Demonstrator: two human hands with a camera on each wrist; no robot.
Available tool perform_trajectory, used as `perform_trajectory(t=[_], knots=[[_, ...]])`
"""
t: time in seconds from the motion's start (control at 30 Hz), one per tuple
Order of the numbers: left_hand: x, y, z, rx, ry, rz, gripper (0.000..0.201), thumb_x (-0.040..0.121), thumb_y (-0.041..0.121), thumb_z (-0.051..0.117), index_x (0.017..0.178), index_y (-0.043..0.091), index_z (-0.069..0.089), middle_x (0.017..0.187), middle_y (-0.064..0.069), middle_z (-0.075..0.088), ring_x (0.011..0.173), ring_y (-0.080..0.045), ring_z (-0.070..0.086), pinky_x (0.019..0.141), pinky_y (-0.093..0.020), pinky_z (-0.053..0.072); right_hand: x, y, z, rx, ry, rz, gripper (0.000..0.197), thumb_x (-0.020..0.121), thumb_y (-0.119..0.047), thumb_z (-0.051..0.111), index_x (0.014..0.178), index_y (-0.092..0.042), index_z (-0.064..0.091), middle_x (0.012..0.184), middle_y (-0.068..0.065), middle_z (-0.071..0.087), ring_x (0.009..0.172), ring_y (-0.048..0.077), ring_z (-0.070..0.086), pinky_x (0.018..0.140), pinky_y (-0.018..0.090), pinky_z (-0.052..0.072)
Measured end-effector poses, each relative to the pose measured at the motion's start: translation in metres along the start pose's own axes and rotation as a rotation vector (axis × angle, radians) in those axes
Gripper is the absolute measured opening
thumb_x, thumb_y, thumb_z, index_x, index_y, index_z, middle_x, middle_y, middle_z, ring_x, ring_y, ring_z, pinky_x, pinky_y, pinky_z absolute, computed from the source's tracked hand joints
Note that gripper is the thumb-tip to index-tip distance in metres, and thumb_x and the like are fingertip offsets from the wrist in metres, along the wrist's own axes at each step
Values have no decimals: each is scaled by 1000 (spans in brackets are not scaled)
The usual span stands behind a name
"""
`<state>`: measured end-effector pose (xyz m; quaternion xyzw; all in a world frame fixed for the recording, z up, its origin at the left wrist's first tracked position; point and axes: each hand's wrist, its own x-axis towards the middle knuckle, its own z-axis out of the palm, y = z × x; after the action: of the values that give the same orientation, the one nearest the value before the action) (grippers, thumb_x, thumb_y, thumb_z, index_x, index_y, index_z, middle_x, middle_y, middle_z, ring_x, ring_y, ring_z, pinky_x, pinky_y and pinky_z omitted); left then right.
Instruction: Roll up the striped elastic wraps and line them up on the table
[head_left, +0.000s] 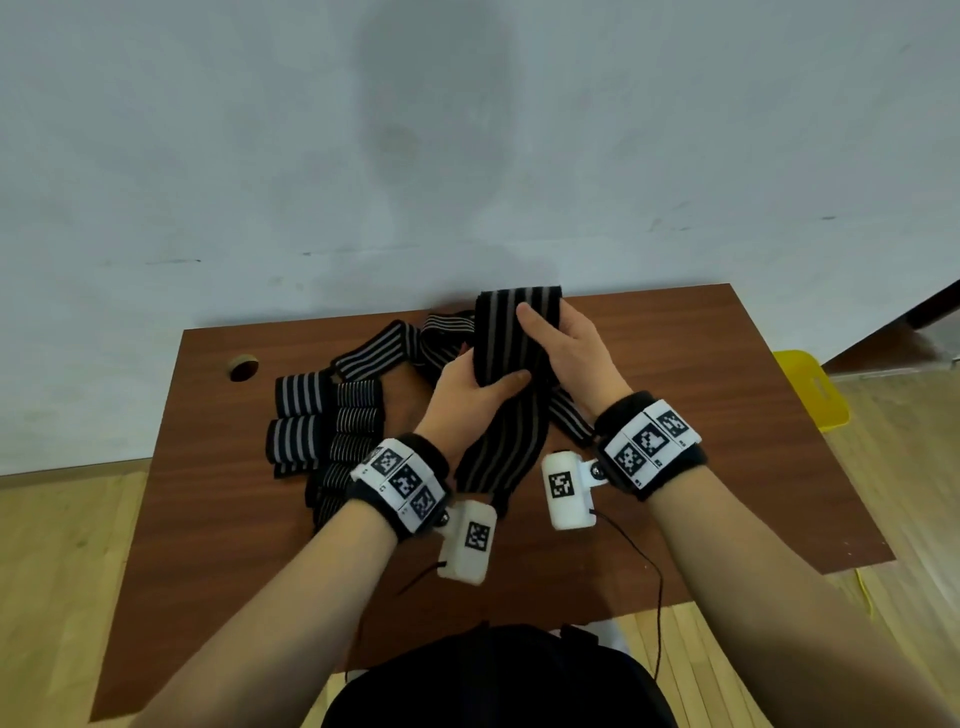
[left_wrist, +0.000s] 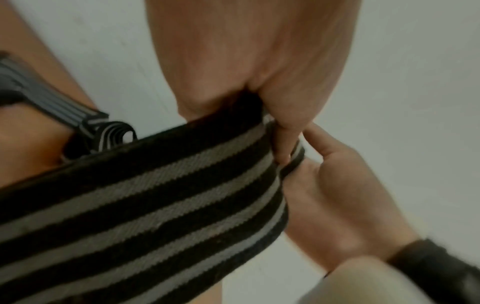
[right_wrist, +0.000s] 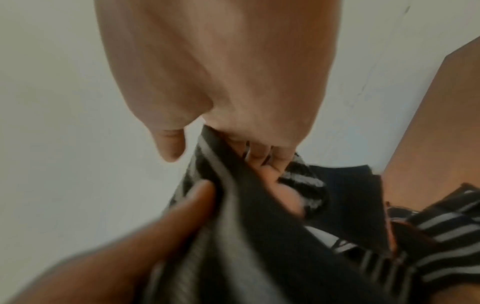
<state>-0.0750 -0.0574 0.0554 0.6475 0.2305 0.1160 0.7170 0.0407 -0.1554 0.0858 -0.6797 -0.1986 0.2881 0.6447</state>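
A black elastic wrap with grey-brown stripes (head_left: 506, 332) is held upright above the brown table (head_left: 727, 415), its tail hanging down toward me. My left hand (head_left: 475, 387) grips its lower part, thumb across the front. My right hand (head_left: 558, 343) holds the upper part, thumb on the front and fingers behind. The left wrist view shows the wrap (left_wrist: 145, 205) close up with my left fingers (left_wrist: 283, 144) curled over its edge. In the right wrist view my right hand (right_wrist: 233, 133) pinches the fabric (right_wrist: 233, 216). Several rolled wraps (head_left: 332, 431) sit in two columns at the table's left.
Loose striped wraps (head_left: 395, 345) lie tangled behind the rolls, near the white wall. A round cable hole (head_left: 243, 367) is at the table's far left. A yellow stool (head_left: 810, 389) stands off the right edge. Thin black cables (head_left: 649, 561) trail over the near edge.
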Motion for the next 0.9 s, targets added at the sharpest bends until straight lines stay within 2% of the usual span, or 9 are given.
perform_trajectory(t=[0.07, 0.2, 0.33, 0.43, 0.5, 0.6, 0.7, 0.8, 0.9], knots=[[5, 0, 1, -152, 106, -24, 28, 97, 11, 68, 125, 10, 66, 118, -6, 74, 109, -18, 72, 94, -36, 58, -6, 10, -1, -19, -76, 96, 29, 104, -38, 58, 115, -14, 69, 117, 9, 74, 112, 25, 70, 103, 48, 53], [25, 3, -20, -393, 194, -123, 32, 101, 14, 63, 125, -8, 64, 121, -27, 70, 110, -43, 69, 96, -56, 57, -35, 42, -2, 93, -395, 292, 36, 106, -30, 54, 136, -11, 62, 131, 12, 70, 122, 29, 67, 110, 47, 49], [40, -3, -53, -394, 216, -235, 36, 105, 19, 57, 125, -10, 64, 120, -27, 70, 108, -41, 71, 96, -54, 57, -41, 63, -5, 17, -540, 379, 31, 106, -23, 55, 136, -16, 62, 135, 9, 67, 127, 27, 64, 116, 53, 41], [55, -17, -76, -427, 323, -314, 42, 101, 24, 63, 131, -6, 61, 123, -23, 71, 110, -37, 72, 101, -54, 55, -40, 69, -2, 38, -552, 394, 32, 106, -17, 54, 137, -14, 60, 139, 11, 65, 130, 27, 61, 118, 53, 39], [62, -25, -84, -439, 394, -351, 45, 99, 23, 66, 134, -5, 58, 123, -21, 71, 108, -35, 73, 98, -50, 57, -41, 72, -1, 28, -543, 401, 33, 106, -15, 54, 139, -14, 57, 141, 8, 63, 131, 24, 60, 119, 51, 38], [55, -20, -80, -470, 373, -347, 36, 104, 20, 59, 129, -6, 62, 121, -23, 72, 105, -36, 73, 93, -47, 59, -42, 73, -3, -12, -539, 418, 36, 107, -14, 51, 144, -12, 52, 144, 7, 61, 132, 21, 59, 119, 49, 39], [42, -11, -69, -509, 297, -289, 32, 108, 17, 50, 128, -4, 63, 119, -24, 72, 106, -35, 73, 82, -42, 63, -46, 75, -13, -139, -602, 428, 43, 106, -36, 54, 146, -19, 53, 142, -1, 63, 131, 18, 60, 117, 46, 41], [22, -1, -56, -537, 138, -253, 35, 102, 7, 47, 131, -5, 63, 124, -24, 69, 114, -35, 69, 94, -43, 59, -44, 72, -22, -249, -549, 443, 73, 86, -78, 52, 144, -34, 52, 139, -15, 60, 131, 9, 56, 120, 45, 37], [-2, -6, -36, -373, -65, -281, 39, 89, -14, 51, 122, 0, 68, 122, -19, 72, 118, -36, 67, 100, -44, 56, -25, 65, -28, 29, -347, 410, 111, 71, -91, 56, 153, -18, 43, 144, 0, 60, 134, 18, 58, 117, 45, 41]])
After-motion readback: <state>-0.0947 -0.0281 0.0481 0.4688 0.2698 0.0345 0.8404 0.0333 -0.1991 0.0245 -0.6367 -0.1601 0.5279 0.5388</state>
